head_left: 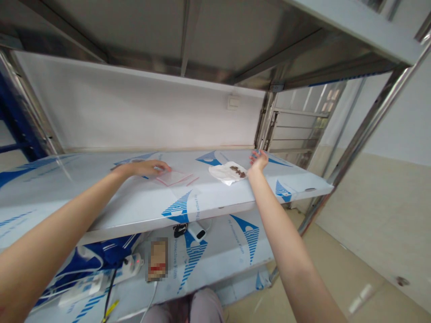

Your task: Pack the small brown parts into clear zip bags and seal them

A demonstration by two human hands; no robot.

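Bending at the near edge of a flat, clear, pink-edged plastic bag (175, 177), the left fingers (164, 165) show no clear grip. The right fingers (255, 158) curl loosely, contents unclear; beside them, small dark-brown pieces (239, 171) lie on white paper (222, 172) atop the film-covered shelf (134, 202).

Bare L forearm (67, 220) enters at lower L of frame, runs diag. up & R; elbow out of view. Bare L hand (153, 168) approx. mid-height, L of ctr, palm down, fingers bent & pointing R; exact finger contact unclear. Bare R forearm (286, 229) comes up from bottom R, leaning L toward the wrist. Bare R hand (259, 160) just R of ctr, palm partly up, fingers apart, loosely curled, pointing L. Hands well apart. Legs in grey fabric trousers (205, 307) at bottom ctr, partly cut off by frame edge.
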